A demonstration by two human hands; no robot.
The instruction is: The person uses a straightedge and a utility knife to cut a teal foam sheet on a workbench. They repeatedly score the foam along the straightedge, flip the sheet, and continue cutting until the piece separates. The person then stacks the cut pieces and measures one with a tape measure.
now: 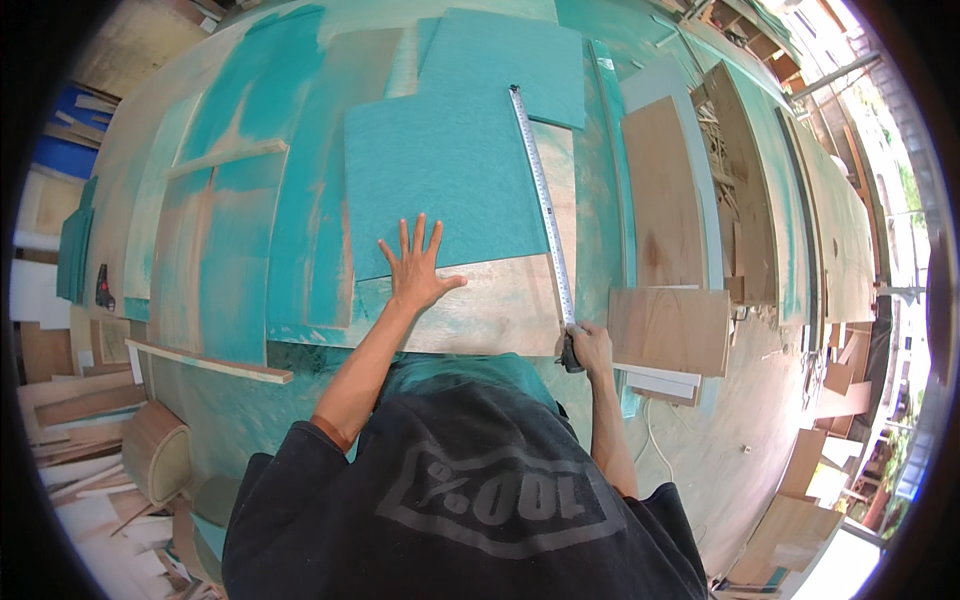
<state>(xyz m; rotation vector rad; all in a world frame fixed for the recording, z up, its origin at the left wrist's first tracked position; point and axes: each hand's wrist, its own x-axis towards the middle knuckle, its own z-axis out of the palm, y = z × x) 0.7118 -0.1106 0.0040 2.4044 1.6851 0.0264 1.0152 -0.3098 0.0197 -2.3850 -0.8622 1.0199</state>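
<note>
My left hand (pixel 414 277) lies flat with its fingers spread, across the near edge of a teal panel (pixel 440 180) and the bare plywood sheet (pixel 490 310) under it. At the near right corner, my right hand (pixel 588 350) is closed round the dark case of a tape measure (pixel 543 205). The tape's blade is drawn out away from me along the right edge of the teal panel. Its far tip rests near the panel's far right corner. A second teal panel (pixel 510 50) shows beyond the first one.
Teal-stained boards (pixel 215 240) lie to the left, with a narrow wood strip (pixel 210 362) near their front. On the right are wooden boards (pixel 664 190) and a plywood piece (pixel 670 330). A small black and red tool (pixel 104 287) lies far left. Offcuts (pixel 90 410) are piled at lower left.
</note>
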